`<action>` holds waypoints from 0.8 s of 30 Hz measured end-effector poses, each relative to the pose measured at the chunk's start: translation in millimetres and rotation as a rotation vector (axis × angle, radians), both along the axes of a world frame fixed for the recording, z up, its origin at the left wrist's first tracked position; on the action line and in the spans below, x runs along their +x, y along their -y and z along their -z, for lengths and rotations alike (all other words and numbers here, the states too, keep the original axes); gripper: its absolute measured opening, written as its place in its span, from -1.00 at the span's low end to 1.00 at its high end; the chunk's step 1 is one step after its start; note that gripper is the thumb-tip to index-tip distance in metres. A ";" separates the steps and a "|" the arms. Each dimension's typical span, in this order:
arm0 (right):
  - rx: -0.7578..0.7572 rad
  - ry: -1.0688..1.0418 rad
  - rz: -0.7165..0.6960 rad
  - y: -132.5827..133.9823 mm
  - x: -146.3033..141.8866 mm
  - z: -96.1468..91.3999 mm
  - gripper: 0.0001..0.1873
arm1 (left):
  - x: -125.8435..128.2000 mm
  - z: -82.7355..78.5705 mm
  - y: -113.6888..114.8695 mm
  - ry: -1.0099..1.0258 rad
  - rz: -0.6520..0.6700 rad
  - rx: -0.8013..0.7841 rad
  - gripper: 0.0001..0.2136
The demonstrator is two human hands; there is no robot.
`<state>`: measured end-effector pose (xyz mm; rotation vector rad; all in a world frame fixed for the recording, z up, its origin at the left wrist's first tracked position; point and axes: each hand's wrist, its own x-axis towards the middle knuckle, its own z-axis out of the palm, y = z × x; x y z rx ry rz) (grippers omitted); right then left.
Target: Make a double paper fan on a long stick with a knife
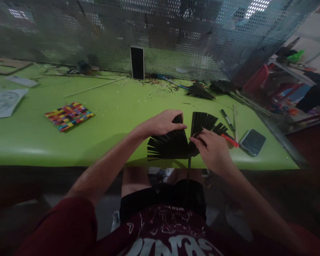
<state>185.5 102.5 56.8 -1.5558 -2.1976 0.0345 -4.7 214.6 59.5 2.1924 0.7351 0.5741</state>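
Observation:
A dark, pleated, fan-shaped leaf (173, 145) lies at the front edge of the green table, its outer edge split into many narrow strips. Its thin stem (189, 165) hangs over the edge towards my lap. My left hand (164, 122) is closed on the upper part of the leaf's left half, thumb along the folds. With bent fingers my right hand (213, 147) pinches the right half close to the middle, where a gap parts the two halves. Just beyond the right hand lies an orange-red handled tool (230, 141), partly hidden by the leaf.
A phone (253, 142), a black marker (227, 120) and a thin stick (235, 124) lie on the right. Left is a colourful woven square (69, 116). Another phone (137, 63) leans against the perforated metal screen (165, 39). Scraps and dark leaves (200, 90) lie along the back.

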 end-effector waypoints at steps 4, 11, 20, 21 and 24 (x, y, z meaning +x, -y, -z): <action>0.140 -0.011 -0.053 3.9 0.4 6.8 -0.70 | -0.5 -2.9 2.4 -0.021 -0.008 0.004 -0.78; 0.401 -0.179 -0.067 13.8 -1.7 27.0 -0.81 | -3.3 -0.9 4.6 -0.010 -0.006 -0.023 -0.75; 0.589 -0.446 -0.010 21.5 -12.5 43.5 -0.86 | -2.5 -5.8 15.0 0.041 -0.007 -0.042 -0.78; 0.596 -0.452 -0.011 20.8 -13.8 45.5 -0.86 | -1.7 -6.1 14.6 0.044 -0.013 -0.043 -0.78; 0.573 -0.353 -0.056 16.3 -15.2 48.5 -0.86 | -5.9 -4.4 6.7 0.068 -0.043 -0.074 -0.77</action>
